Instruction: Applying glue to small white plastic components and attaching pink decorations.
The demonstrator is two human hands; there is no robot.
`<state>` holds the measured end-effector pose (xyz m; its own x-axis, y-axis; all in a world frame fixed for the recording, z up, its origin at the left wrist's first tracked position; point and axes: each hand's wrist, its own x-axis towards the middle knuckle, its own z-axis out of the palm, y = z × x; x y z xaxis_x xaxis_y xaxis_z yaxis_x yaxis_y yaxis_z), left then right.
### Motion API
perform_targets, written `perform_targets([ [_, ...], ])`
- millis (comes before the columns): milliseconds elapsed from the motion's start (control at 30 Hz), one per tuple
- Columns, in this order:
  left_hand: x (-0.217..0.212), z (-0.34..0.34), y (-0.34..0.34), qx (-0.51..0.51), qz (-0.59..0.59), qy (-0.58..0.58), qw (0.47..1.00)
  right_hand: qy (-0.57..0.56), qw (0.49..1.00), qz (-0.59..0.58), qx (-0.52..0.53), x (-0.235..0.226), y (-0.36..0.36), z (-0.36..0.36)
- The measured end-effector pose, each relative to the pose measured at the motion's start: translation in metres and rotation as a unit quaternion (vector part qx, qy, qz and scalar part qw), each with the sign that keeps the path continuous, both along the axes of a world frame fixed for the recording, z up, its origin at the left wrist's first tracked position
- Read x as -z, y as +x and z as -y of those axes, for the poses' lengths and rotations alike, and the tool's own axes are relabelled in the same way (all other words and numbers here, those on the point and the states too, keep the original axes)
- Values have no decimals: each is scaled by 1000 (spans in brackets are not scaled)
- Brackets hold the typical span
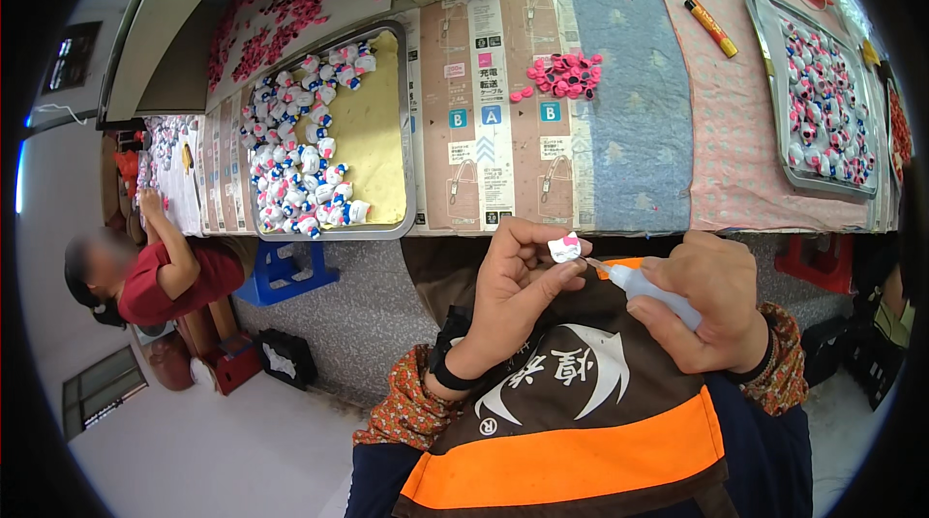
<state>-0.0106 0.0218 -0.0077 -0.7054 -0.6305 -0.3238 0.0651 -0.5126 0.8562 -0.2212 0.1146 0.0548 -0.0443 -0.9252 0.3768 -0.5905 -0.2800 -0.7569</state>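
My left hand pinches a small white figurine piece with a pink patch between thumb and fingertips, just off the table's front edge. My right hand is wrapped round a translucent white squeeze bottle, tilted with its thin nozzle toward the figurine piece. The nozzle tip is close to the piece; whether it touches cannot be made out. Straight ahead on the table lies a pile of small pink pieces with dark patches.
A metal tray of white, blue and pink figurines sits left; another filled tray is at right. A yellow-orange tube lies near it. An overhanging shelf stands far left. Beyond, a person works near a blue stool.
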Motion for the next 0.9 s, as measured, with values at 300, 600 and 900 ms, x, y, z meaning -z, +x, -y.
perform_targets([
  [300,2,5,1,17,-12,36,999,-15,997,56,53,16,-9,-5],
  [600,4,8,2,26,-37,128,991,78,895,403,177,21,-58,25],
  [900,0,10,4,21,-12,104,994,49,959,165,224,61,-101,52],
])
